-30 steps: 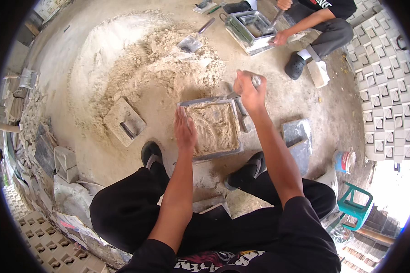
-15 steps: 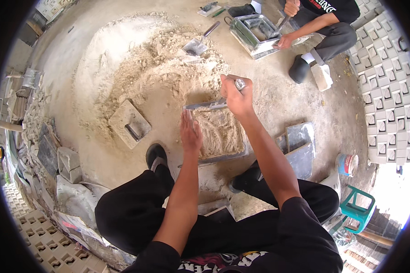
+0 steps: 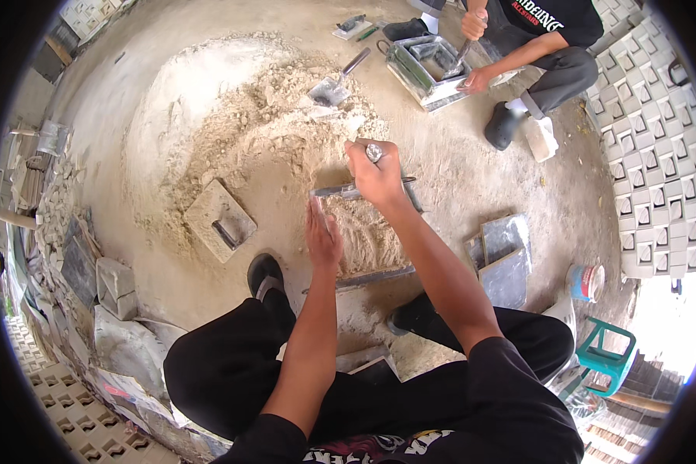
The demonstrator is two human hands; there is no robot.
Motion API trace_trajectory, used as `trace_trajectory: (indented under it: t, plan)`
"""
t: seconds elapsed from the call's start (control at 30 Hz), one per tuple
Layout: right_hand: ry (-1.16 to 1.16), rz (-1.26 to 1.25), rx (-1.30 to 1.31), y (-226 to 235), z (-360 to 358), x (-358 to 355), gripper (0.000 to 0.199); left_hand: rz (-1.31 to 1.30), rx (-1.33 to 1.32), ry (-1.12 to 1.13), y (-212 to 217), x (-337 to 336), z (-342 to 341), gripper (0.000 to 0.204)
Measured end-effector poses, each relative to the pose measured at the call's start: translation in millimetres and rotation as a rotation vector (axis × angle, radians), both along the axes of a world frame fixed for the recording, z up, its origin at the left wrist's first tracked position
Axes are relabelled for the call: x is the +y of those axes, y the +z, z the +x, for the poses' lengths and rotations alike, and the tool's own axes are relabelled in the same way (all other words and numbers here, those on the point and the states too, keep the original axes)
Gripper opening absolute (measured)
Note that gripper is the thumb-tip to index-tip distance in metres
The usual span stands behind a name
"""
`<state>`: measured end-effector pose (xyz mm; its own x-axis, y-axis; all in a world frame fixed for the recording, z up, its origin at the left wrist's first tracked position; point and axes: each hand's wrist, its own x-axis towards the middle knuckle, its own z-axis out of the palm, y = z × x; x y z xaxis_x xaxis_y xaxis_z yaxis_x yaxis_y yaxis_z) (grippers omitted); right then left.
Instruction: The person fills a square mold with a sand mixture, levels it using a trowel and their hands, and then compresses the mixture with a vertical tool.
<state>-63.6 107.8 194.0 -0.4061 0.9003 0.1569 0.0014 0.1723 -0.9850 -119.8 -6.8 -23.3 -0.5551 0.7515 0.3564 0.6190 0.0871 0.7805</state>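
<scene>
A rectangular mould frame (image 3: pixel 375 278) on the floor in front of me is filled with pale, damp-looking sandy mix (image 3: pixel 371 232). My left hand (image 3: pixel 322 236) lies with its fingers stretched out flat along the frame's left side. Over the frame's far edge, my right hand (image 3: pixel 375 172) is closed in a fist around an upright hand tool (image 3: pixel 373 152). Only the tool's light, rounded handle end shows; the fist hides its lower part, so its kind is unclear.
Beyond the frame spreads a heap of pale powder (image 3: pixel 201 85) with a trowel (image 3: pixel 331 91) on it. A handled board (image 3: pixel 220 220) lies left, dark plates (image 3: pixel 506 259) right. Far right, a co-worker's hand (image 3: pixel 478 80) rests by another mould (image 3: pixel 425 73). A green stool (image 3: pixel 607 356) stands near right.
My right hand has moved left and slightly nearer along the frame's far edge, still gripping the tool. My left hand stays against the frame's side. The whole view has shifted slightly.
</scene>
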Motion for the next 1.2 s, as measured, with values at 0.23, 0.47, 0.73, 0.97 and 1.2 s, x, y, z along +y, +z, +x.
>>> trace_trajectory:
  t: [0.23, 0.47, 0.73, 0.97, 1.2]
  plan:
    - [0.002, -0.044, -0.078, 6.7, -17.4, -7.6, 0.037, -0.011, -0.024, -0.001, 4.2, -5.0, 3.5, 0.055]
    - [-0.02, -0.011, 0.053, -10.5, -30.3, -11.0, 0.036, 0.0, -0.109, 0.0, 0.1, -3.9, 2.1, 0.054]
    - [0.021, 0.011, -0.004, -9.5, -29.6, -10.6, 0.036, 0.093, -0.12, -0.003, -9.2, -1.5, -0.3, 0.057]
    - [0.124, -0.004, 0.043, -2.7, -27.7, -19.9, 0.038, 0.078, -0.106, -0.003, -9.7, -1.7, -3.1, 0.058]
    - [0.111, -0.025, 0.033, -13.2, 7.7, -8.1, 0.038, 0.032, -0.143, 0.001, -6.8, -0.5, 2.4, 0.059]
